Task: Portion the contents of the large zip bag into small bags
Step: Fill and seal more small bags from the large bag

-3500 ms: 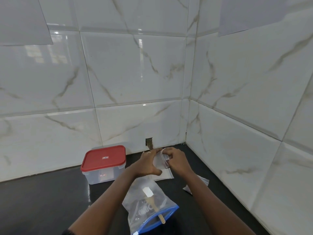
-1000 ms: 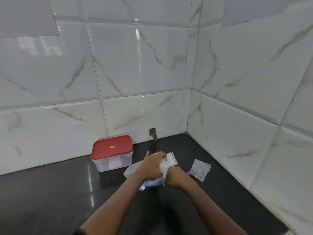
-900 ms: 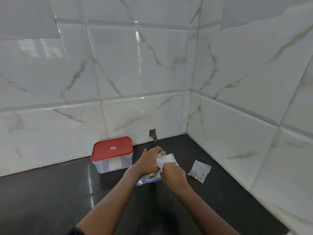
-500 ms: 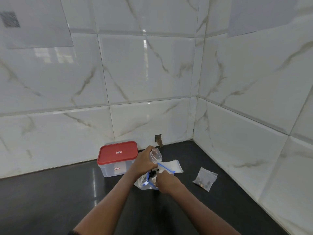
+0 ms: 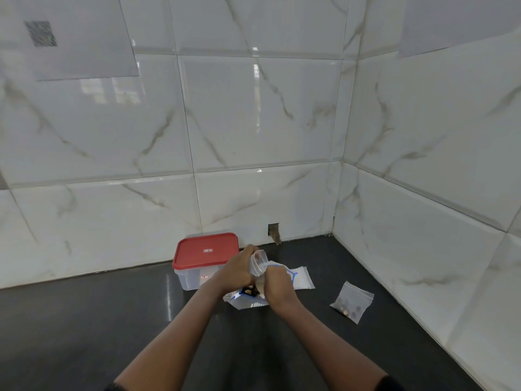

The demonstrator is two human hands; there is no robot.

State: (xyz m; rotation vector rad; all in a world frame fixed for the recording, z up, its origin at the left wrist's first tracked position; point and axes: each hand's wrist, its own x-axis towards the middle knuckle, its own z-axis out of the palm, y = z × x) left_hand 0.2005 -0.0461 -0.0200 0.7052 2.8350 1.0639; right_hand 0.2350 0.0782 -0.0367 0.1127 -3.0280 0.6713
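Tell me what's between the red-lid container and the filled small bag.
Head view: left hand holding an open small bag, right hand, large zip bag, stack of flat bags.

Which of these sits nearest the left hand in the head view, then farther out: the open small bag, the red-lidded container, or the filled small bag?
1. Open small bag: held in the left hand itself.
2. Red-lidded container: just to the hand's left and slightly behind.
3. Filled small bag: far off to the right, lying flat.
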